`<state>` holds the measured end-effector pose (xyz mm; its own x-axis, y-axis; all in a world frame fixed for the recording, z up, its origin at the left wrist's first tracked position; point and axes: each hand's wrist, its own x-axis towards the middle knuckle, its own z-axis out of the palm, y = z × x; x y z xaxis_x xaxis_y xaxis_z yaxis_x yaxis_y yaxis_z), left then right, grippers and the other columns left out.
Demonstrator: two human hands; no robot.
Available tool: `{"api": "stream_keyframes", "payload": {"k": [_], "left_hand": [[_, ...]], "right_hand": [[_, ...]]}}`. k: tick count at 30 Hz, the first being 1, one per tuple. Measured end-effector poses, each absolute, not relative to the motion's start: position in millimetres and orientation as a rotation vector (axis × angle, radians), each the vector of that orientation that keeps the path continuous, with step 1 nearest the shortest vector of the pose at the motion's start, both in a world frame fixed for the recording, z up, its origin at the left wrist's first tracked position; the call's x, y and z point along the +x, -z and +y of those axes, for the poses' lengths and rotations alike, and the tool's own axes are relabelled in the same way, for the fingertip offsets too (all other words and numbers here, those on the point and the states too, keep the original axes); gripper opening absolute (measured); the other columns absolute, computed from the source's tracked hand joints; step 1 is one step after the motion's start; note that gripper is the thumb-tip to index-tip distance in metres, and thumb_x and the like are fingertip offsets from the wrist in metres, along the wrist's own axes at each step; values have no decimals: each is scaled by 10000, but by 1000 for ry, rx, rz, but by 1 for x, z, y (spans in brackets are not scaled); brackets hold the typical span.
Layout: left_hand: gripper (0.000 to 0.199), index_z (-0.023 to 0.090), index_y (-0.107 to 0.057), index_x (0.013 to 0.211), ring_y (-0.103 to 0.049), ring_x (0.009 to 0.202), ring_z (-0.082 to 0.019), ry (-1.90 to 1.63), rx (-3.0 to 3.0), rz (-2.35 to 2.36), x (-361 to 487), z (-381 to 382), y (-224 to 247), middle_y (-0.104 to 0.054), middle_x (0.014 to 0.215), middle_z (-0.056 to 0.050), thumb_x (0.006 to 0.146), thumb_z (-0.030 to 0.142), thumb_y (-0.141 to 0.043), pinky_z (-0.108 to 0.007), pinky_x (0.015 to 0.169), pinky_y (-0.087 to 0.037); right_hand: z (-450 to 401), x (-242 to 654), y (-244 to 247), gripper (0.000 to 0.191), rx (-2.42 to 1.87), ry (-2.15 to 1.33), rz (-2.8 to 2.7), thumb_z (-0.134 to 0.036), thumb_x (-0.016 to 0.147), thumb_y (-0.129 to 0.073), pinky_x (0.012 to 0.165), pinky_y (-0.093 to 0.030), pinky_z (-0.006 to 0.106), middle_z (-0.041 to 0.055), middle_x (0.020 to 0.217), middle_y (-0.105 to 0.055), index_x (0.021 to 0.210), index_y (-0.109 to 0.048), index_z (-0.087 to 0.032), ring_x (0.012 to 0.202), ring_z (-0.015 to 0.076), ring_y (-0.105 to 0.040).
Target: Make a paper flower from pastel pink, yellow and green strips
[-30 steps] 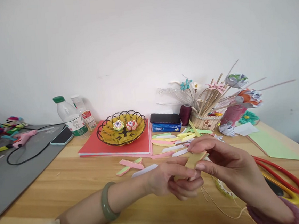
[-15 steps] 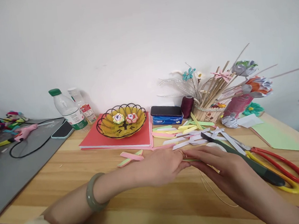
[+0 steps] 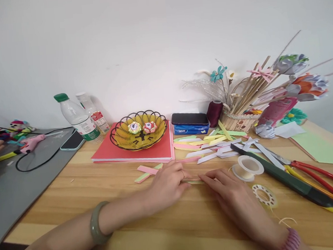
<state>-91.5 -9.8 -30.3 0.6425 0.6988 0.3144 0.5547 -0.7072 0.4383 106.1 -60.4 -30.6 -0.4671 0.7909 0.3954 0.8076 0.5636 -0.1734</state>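
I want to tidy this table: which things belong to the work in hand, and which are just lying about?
Seem to belong to the work:
paper between the left hand and right hand
loose paper strips beyond the hands
scissors, possibly

Seem to be just lying about:
phone
green-capped bottle
blue packet
maroon thread spool

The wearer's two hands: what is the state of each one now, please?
Left hand: closed, pinching one end of a thin paper strip.
Right hand: fingertips at the strip's other end; grip cannot be told.
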Motion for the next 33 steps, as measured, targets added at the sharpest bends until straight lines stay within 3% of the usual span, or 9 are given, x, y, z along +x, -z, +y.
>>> {"api": "stream_keyframes", "payload": {"k": [3, 7, 11, 18, 27, 33], "left_hand": [[230, 191, -622, 1006, -505, 952, -189, -635, 2598, 1008, -87, -8, 35, -593, 877, -52, 786, 193, -553, -335, 810, -425], [199, 181, -630, 874, -506, 809, -159, -554, 2481, 1104, -83, -10, 33, -561, 812, -36, 852, 260, -448, -296, 717, -412], [276, 179, -559, 825, -509, 806, -147, -454, 2230, 1294, -80, -13, 29, -564, 871, -16, 885, 363, -362, -285, 704, -411], [280, 132, -523, 1009, -493, 927, -199, -292, 2658, 1080, -80, -13, 36, -560, 984, -91, 908, 188, -268, -329, 735, -455], [178, 165, -586, 974, -489, 917, -179, -639, 2475, 1070, -96, -11, 40, -584, 933, -56, 820, 205, -507, -334, 811, -448], [200, 174, -625, 963, -502, 866, -163, -725, 2372, 1043, -94, -7, 42, -591, 865, -43, 786, 136, -540, -302, 770, -448]], "right_hand": [[-59, 105, 34, 327, -1340, 204, -2462, -38, 780, -462, 672, -507, 383, 96, 892, -600, 1077, -570, -121, 832, 225, -556], [-58, 105, 35, 320, -1335, 359, -2555, -58, 779, -472, 681, -521, 394, 118, 901, -596, 1087, -554, -82, 847, 244, -547], [-56, 103, 37, 350, -1285, 546, -2591, -18, 771, -385, 689, -530, 407, 159, 937, -601, 1079, -551, -40, 873, 261, -551], [-58, 99, 38, 386, -1272, 709, -2591, 18, 730, -340, 641, -545, 377, 165, 910, -622, 1047, -557, -22, 840, 260, -575], [-59, 102, 36, 385, -1216, 598, -2569, 13, 752, -310, 641, -540, 380, 160, 903, -613, 1062, -531, -45, 847, 255, -566], [-50, 118, 45, 394, -1259, 182, -2566, -60, 819, -320, 676, -528, 368, 126, 930, -594, 1179, -476, -99, 833, 215, -556]]}}
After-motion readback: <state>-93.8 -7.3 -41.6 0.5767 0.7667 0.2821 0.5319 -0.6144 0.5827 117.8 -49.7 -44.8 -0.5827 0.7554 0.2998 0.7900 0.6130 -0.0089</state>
